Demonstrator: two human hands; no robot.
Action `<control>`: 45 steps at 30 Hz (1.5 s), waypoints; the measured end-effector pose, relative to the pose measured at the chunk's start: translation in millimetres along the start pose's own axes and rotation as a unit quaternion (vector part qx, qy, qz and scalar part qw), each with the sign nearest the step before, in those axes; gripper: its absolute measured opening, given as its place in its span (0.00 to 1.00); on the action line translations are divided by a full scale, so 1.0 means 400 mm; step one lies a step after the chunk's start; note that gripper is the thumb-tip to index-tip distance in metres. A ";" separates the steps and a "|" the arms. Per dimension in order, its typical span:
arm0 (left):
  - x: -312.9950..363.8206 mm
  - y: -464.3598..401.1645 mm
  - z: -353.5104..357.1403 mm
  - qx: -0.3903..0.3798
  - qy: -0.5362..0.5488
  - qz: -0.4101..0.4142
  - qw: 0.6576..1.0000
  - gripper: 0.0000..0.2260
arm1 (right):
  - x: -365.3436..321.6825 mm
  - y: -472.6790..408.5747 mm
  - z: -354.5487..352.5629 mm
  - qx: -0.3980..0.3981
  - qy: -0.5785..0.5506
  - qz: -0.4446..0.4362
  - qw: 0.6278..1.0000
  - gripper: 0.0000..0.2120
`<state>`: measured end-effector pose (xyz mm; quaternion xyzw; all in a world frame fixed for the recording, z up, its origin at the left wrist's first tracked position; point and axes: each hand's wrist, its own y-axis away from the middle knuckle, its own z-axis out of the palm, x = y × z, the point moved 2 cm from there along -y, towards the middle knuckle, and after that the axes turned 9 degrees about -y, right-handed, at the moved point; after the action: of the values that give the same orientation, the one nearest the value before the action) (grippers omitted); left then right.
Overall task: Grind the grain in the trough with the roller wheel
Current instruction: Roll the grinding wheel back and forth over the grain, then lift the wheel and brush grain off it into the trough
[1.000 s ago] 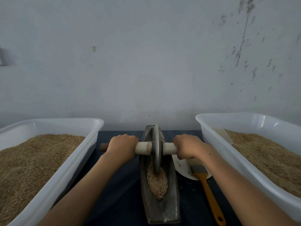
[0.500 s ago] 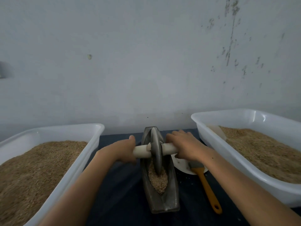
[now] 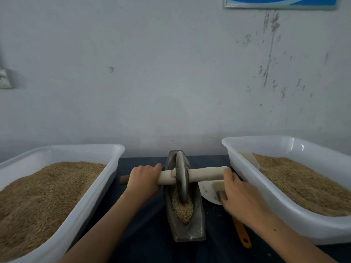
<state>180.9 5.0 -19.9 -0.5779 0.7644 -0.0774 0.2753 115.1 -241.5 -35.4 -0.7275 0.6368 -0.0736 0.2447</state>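
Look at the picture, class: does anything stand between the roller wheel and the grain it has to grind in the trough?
Nothing visible does. The roller wheel already sits in the trough, its lower edge in the grain. The left hand grips the axle handle; the right hand is at the handle's other end.
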 end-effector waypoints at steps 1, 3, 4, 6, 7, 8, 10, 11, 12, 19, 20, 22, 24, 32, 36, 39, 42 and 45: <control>0.001 -0.001 0.004 0.000 -0.003 0.001 1.000 0.13 | 0.003 0.008 0.013 -0.035 -0.001 0.020 0.999 0.28; -0.003 -0.004 0.008 0.007 0.001 -0.001 1.000 0.12 | 0.002 0.020 0.032 -0.097 -0.004 0.042 0.994 0.32; -0.005 -0.003 0.009 0.013 0.003 -0.003 1.000 0.12 | 0.000 0.024 0.037 -0.119 -0.005 0.047 0.992 0.31; -0.004 0.002 0.013 0.027 0.009 -0.008 1.000 0.11 | -0.006 0.030 0.036 -0.130 -0.010 0.053 0.990 0.27; -0.002 0.006 0.016 0.036 0.013 -0.013 0.999 0.11 | -0.010 0.032 0.033 -0.126 -0.009 0.053 0.991 0.26; -0.001 0.010 0.018 0.045 0.018 -0.021 0.999 0.11 | -0.014 0.033 0.031 -0.123 -0.009 0.051 0.991 0.25; 0.000 0.014 0.023 0.056 0.032 -0.032 0.997 0.11 | -0.016 0.032 0.028 -0.109 -0.018 0.051 0.993 0.25; 0.001 0.016 0.025 0.058 0.040 -0.036 0.997 0.11 | -0.014 0.030 0.024 -0.101 -0.025 0.055 0.993 0.26; 0.001 0.018 0.026 0.060 0.051 -0.043 0.996 0.10 | -0.013 0.027 0.018 -0.093 -0.036 0.058 0.993 0.26; -0.002 0.031 0.026 0.065 0.135 -0.109 0.983 0.08 | -0.031 0.008 -0.008 -0.037 -0.357 0.133 0.924 0.07; -0.005 0.031 0.024 0.064 0.146 -0.120 0.980 0.09 | -0.034 0.004 -0.012 -0.033 -0.443 0.157 0.882 0.08; -0.014 0.032 0.020 0.063 0.160 -0.147 0.974 0.09 | -0.035 -0.007 -0.027 -0.034 -0.573 0.176 0.800 0.14; -0.027 0.027 0.010 0.067 0.166 -0.176 0.968 0.09 | -0.036 -0.019 -0.045 -0.057 -0.619 0.137 0.771 0.16; -0.057 0.007 -0.022 0.057 0.257 -0.223 0.938 0.08 | -0.081 -0.045 -0.085 0.056 -0.507 -0.123 0.851 0.08; -0.054 0.013 -0.016 0.059 0.250 -0.213 0.943 0.09 | -0.113 -0.041 -0.098 0.115 -0.529 -0.190 0.819 0.07; -0.040 0.015 -0.012 0.054 0.263 -0.205 0.941 0.09 | -0.134 -0.054 -0.091 0.058 -0.603 -0.123 0.786 0.15; -0.024 0.014 -0.005 0.049 0.274 -0.211 0.937 0.07 | -0.143 -0.071 -0.072 -0.034 -0.579 -0.072 0.811 0.18; -0.020 0.015 0.001 0.045 0.261 -0.216 0.940 0.05 | -0.145 -0.085 -0.038 -0.080 -0.529 -0.028 0.844 0.14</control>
<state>177.4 14.4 -20.2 -0.6753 0.6622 -0.3175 0.0683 128.7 -187.3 4.8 -0.6902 0.3940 0.3669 0.4835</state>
